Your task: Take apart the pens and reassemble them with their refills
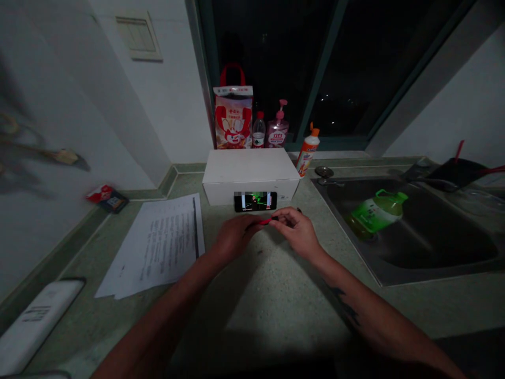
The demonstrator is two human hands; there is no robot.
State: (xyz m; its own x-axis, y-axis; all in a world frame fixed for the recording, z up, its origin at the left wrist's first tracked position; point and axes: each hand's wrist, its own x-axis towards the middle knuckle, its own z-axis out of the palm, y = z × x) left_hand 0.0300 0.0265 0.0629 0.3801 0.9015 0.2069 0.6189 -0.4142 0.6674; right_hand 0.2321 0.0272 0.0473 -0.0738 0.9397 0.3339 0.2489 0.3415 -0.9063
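My left hand (235, 236) and my right hand (296, 230) meet over the speckled green counter (260, 295), both pinching a small thin red object (265, 221) with a dark end; what it is I cannot tell. Just beyond the fingers, a phone (255, 201) with a lit screen leans against a white box (249, 173).
A stack of printed papers (160, 245) lies at left, with a white device (37, 318) at the near left edge. A steel sink (410, 231) at right holds a green bottle (374, 210). Behind the box stand a red-and-white bag (233, 118), two bottles and an orange-capped tube (307, 150).
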